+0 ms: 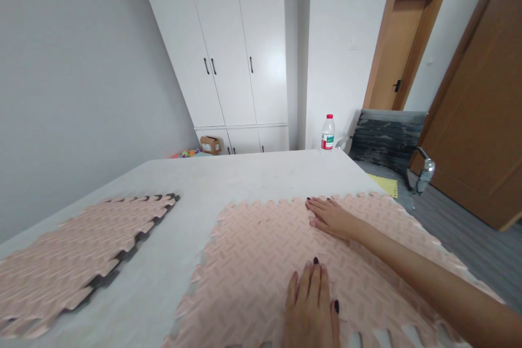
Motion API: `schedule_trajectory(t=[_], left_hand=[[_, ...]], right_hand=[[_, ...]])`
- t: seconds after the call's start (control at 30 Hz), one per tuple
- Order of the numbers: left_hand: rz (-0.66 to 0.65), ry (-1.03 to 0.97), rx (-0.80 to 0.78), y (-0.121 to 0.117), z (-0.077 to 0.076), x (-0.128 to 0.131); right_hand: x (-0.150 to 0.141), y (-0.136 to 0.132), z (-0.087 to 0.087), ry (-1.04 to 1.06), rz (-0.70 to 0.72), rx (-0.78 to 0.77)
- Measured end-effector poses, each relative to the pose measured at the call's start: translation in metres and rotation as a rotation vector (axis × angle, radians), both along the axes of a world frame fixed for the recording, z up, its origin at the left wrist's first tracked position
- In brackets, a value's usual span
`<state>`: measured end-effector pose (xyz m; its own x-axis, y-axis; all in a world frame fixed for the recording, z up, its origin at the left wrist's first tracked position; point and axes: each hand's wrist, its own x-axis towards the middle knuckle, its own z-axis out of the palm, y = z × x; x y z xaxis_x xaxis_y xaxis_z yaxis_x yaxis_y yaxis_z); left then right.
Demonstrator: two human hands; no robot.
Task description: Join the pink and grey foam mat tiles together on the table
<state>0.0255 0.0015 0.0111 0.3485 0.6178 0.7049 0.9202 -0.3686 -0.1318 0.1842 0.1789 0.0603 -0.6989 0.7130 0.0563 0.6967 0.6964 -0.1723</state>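
Pink interlocking foam mat tiles [248, 250] with a raised woven pattern and toothed edges lie flat on the white table. My left hand [310, 310] rests palm down near the front, fingers stretched out on the foam. Farther back, my right hand [332, 218] lies flat near the far toothed edge, its arm reaching in from the right. A faint jagged seam runs between the far edge and my left thumb, where two tiles seem to meet. Neither hand grasps anything. Whether the teeth under the fingers are fully joined is hidden.
More pink foam tiles [81, 244] with a dark grey edge beneath lie at the left of the white table [196, 179]. A red-capped bottle [327, 133] stands at the far right corner. Beyond are a dark chair [387, 138], a cardboard box [210, 145] and a white wardrobe [228, 49].
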Motion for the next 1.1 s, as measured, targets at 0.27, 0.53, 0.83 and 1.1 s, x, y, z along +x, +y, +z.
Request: schedule_trajectory(t=[0.27, 0.53, 0.83, 1.1], left_hand=[[-0.007, 0.129, -0.117, -0.002, -0.009, -0.007], [-0.022, 0.134, -0.155, -0.004, -0.004, -0.008], [0.024, 0.065, -0.253, -0.013, 0.008, -0.004], [0.038, -0.166, -0.516, -0.019, 0.034, 0.009]], right_hand=[[0.002, 0.001, 0.000, -0.024, 0.027, -0.003], [-0.004, 0.000, -0.004, -0.070, 0.036, 0.107], [0.007, 0.001, 0.002, -0.052, 0.126, -0.117], [0.010, -0.001, 0.009, -0.032, 0.122, -0.231]])
